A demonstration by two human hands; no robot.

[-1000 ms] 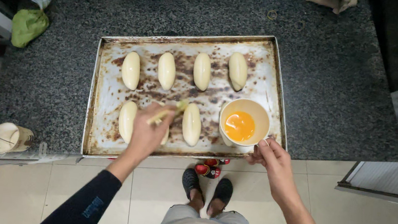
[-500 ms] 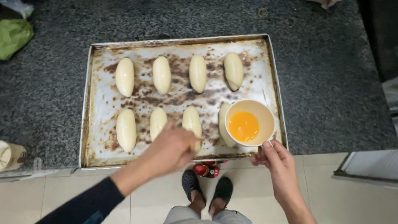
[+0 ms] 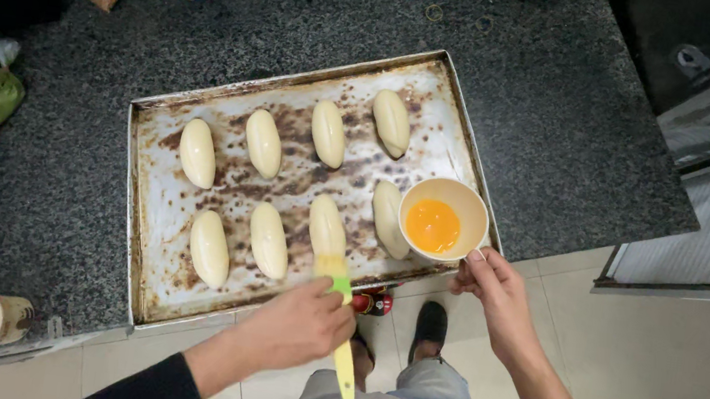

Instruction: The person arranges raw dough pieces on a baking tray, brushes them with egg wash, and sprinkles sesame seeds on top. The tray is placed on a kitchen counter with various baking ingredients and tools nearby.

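Left hand (image 3: pixel 296 326) is closed on a light, stiff pastry brush (image 3: pixel 338 324) — best held mid-handle — bristles on soft dough (image 3: pixel 327 227) in the tray (image 3: pixel 147 291); right hand (image 3: pixel 495 286) pinches the egg bowl (image 3: pixel 444 219).

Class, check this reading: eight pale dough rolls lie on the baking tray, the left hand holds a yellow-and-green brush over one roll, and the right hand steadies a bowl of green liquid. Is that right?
One detail is wrong: the liquid in the bowl is orange-yellow, not green, as the head view shows. The rest stands: eight dough rolls lie on the baking tray, the left hand holds the brush, and the right hand steadies the bowl.
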